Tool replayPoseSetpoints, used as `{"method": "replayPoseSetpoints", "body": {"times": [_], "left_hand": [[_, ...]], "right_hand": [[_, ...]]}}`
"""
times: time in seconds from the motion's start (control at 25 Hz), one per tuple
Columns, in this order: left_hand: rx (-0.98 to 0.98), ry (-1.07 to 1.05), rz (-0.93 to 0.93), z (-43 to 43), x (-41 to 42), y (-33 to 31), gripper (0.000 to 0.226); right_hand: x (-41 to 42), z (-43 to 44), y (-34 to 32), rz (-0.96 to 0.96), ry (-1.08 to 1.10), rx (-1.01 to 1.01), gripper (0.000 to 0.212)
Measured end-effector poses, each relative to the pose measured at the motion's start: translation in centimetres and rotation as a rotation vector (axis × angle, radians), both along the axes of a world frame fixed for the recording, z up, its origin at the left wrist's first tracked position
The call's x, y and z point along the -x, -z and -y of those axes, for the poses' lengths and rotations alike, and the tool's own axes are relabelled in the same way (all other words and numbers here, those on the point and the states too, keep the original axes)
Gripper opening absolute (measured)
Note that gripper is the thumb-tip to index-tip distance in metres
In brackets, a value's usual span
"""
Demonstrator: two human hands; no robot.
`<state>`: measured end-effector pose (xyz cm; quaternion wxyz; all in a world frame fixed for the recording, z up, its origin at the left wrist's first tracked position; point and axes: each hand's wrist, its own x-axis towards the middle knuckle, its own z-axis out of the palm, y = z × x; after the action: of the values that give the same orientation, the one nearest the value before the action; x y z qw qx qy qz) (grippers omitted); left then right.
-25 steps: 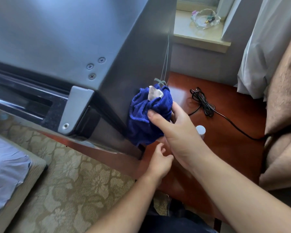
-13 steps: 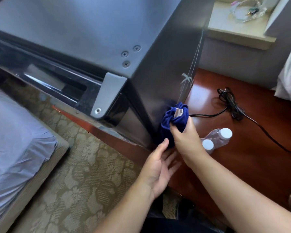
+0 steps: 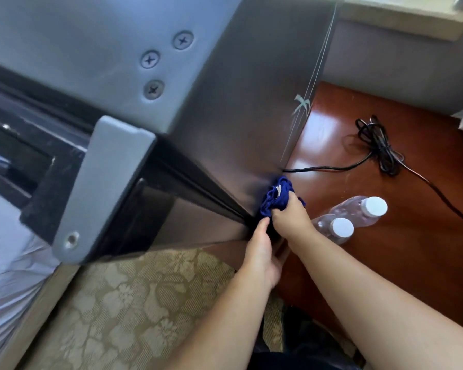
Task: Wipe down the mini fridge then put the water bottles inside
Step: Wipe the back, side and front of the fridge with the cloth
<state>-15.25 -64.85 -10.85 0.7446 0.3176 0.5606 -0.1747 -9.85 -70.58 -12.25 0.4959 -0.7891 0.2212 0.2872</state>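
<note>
The right hand (image 3: 292, 217) clamps a bunched blue cloth (image 3: 274, 198) against the mini fridge's (image 3: 241, 102) lower side corner to scrub it, while the left hand (image 3: 262, 252) rests loosely open at the desk edge (image 3: 219, 245), steadying.

Blue cloth (image 3: 275, 196) wiped down to fridge side (image 3: 254, 124) bottom.

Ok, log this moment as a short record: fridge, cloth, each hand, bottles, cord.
fridge: grey mini fridge on a red-brown wooden surface
cloth: blue cloth, bunched, pressed low on the fridge's side
right hand: right hand, grip closed on the cloth
left hand: left hand, open, beside the fridge's lower corner, holding nothing
bottles: two water bottles, white caps, outside the fridge
cord: black cord, partly coiled, on the wood
</note>
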Motion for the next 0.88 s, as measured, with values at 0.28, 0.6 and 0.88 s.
{"method": "replayPoseSetpoints", "body": {"times": [0.28,0.6,0.88], "left_hand": [[0.025,-0.030,-0.059,0.3,-1.2,1.1,0.039],[0.164,-0.040,0.175,1.5,-3.6,-5.3,0.038],[0.137,0.028,0.500,3.8,-7.0,-18.2,0.036]], "right_hand": [[-1.0,-0.4,0.7,-0.030,0.034,0.065,0.038],[-3.2,0.9,-7.3,0.270,0.134,-0.006,0.038],[-7.9,4.4,-19.9,0.707,0.197,-0.144,0.059]]}}
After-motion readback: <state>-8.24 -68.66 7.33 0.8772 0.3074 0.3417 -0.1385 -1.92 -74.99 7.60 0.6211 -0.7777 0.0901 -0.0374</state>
